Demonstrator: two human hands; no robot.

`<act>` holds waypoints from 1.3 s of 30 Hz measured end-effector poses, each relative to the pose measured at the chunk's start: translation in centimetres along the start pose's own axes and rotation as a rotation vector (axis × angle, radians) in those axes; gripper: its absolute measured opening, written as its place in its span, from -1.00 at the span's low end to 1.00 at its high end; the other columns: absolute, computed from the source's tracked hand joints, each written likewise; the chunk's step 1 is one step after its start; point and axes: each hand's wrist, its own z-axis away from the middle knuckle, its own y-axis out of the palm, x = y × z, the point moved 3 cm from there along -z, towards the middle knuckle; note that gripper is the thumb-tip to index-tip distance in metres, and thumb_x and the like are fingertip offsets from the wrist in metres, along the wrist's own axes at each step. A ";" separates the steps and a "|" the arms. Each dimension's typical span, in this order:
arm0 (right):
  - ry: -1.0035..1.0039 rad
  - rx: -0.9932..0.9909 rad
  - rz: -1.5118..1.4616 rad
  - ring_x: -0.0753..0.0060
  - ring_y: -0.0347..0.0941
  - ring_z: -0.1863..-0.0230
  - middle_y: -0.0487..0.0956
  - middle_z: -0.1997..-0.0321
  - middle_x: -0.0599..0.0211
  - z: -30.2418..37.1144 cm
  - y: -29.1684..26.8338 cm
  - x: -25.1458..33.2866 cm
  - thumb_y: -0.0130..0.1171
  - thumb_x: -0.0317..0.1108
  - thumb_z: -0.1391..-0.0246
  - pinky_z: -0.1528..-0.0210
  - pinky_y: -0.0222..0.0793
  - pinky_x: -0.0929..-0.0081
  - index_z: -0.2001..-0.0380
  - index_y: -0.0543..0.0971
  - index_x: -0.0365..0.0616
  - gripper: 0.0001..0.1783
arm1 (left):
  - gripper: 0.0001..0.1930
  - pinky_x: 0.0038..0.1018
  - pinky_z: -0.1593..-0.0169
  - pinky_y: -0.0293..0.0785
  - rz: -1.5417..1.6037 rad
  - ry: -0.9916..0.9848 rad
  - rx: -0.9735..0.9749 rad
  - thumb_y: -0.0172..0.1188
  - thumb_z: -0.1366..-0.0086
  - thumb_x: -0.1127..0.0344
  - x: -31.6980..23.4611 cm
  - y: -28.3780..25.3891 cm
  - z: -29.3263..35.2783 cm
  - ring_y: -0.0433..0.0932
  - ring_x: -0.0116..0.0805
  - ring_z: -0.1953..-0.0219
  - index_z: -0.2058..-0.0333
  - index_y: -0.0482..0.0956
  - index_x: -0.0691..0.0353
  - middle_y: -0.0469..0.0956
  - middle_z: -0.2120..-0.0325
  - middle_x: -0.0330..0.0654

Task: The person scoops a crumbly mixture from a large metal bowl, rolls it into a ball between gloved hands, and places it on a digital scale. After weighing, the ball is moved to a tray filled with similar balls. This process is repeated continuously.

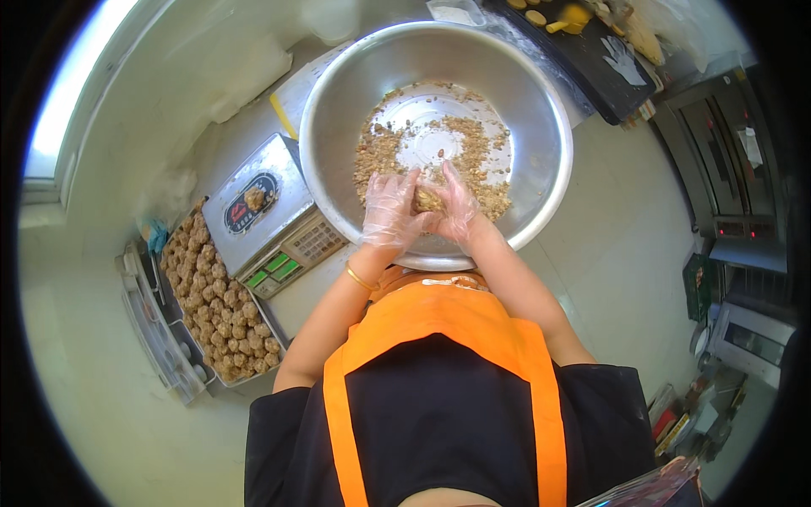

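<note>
Left hand (390, 205) and right hand (457, 205) both hold brown clump (428, 201), cupped between them, equally near; long axis, can't tell. Loose brown bits (473, 144) ahead of 2 hands, inside big bowl (541, 160).

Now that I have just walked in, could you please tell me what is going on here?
A person in an orange apron has the left hand and right hand, both in clear gloves, cupped around a clump of crumbly mix over a big metal bowl. Loose mix lies across the bowl's bottom. To the left, one lump sits on a scale, and a tray beside it is heaped with similar brown lumps.
</note>
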 end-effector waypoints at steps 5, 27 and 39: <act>-0.136 -0.203 0.185 0.05 0.47 -0.18 0.45 -0.30 0.06 -1.9 -0.4 -1.4 -0.04 0.43 -0.25 -0.14 0.51 0.10 -0.32 0.40 -0.10 -0.11 | -0.36 0.05 -0.25 0.17 -0.200 0.119 -0.086 0.54 0.10 0.09 -0.3 1.3 1.2 0.39 0.00 -0.07 -0.02 0.60 0.08 0.50 0.05 -0.14; -0.094 -0.219 0.847 -0.06 0.21 -0.45 0.30 -0.44 -0.08 -1.5 1.2 0.1 -0.16 0.34 -0.38 -0.46 0.21 0.04 -0.44 0.20 -0.14 -0.13 | -0.40 -0.13 -0.10 0.43 0.067 -0.344 -0.419 0.38 -0.23 0.13 7.5 -9.3 6.6 0.51 -0.01 0.09 -0.18 0.48 0.28 0.66 0.14 -0.03; 0.132 -0.983 2.060 -0.30 -0.07 -0.57 -0.13 -0.61 -0.20 -3.2 -8.8 3.7 0.19 0.44 -0.06 -0.55 -0.05 -0.04 -0.56 -0.16 -0.13 0.30 | -0.04 -0.15 -0.27 0.36 -0.548 -0.705 -0.263 0.53 0.01 -0.14 25.6 -15.6 10.5 0.43 0.07 -0.20 -0.28 0.36 0.23 0.49 -0.12 0.08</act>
